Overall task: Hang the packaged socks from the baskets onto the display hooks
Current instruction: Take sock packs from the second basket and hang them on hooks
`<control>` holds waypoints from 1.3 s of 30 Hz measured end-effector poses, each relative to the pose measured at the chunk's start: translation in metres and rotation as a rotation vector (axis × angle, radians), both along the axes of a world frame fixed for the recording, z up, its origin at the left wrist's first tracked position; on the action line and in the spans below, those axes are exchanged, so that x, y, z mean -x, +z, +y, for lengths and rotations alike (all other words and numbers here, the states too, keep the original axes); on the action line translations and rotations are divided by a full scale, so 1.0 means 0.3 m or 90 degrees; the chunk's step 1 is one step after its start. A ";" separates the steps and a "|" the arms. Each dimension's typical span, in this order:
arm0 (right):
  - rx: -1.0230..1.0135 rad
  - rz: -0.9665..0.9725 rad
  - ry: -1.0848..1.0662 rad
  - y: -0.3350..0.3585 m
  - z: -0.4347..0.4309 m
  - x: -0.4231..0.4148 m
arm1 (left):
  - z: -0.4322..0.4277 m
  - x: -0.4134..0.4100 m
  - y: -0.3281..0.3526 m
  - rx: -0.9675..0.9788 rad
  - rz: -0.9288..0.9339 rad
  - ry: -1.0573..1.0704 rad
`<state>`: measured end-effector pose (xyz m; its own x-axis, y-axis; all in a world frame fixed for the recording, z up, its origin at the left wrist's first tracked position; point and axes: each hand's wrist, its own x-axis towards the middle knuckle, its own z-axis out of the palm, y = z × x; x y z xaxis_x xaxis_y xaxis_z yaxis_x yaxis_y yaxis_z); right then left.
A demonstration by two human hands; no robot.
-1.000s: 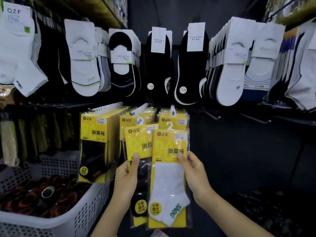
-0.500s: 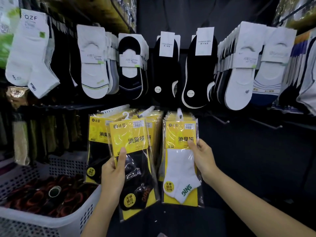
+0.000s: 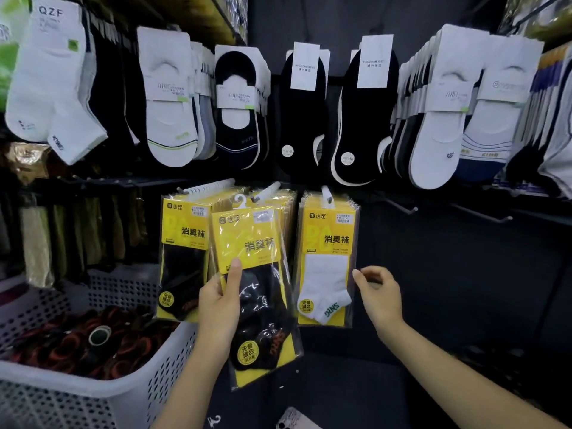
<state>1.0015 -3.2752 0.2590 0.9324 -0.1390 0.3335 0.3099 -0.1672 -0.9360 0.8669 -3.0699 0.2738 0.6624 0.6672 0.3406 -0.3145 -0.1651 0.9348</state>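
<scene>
My left hand [image 3: 220,300] grips a yellow pack of black socks [image 3: 257,292], tilted, its white hanger near the tip of the middle display hook [image 3: 268,191]. A yellow pack of white socks [image 3: 328,261] hangs on the right hook [image 3: 327,193] at the front of a stack. My right hand [image 3: 379,294] is just right of that pack, fingers apart and curled, holding nothing. Another stack of black-sock packs [image 3: 184,258] hangs on the left hook [image 3: 210,187].
A white perforated basket [image 3: 130,385] at lower left holds dark and red rolled items. Rows of white and black no-show socks [image 3: 303,113] hang above. Bare hooks [image 3: 483,213] stick out at the right. A small patterned item [image 3: 294,419] lies at the bottom edge.
My right hand carried the white-sock pack up onto the right hook, then let go and drew back to the right. My left hand lifted the black-sock pack toward the middle hook.
</scene>
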 end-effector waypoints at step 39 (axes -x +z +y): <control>-0.076 0.199 0.111 -0.077 -0.045 0.080 | -0.138 -0.100 -0.203 -0.124 0.184 -0.234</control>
<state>0.9776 -3.2886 0.2358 0.9997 0.0102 0.0208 0.0210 -0.0215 -0.9995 0.8970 -3.1113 0.2129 0.9274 0.3141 0.2032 -0.1171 -0.2720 0.9551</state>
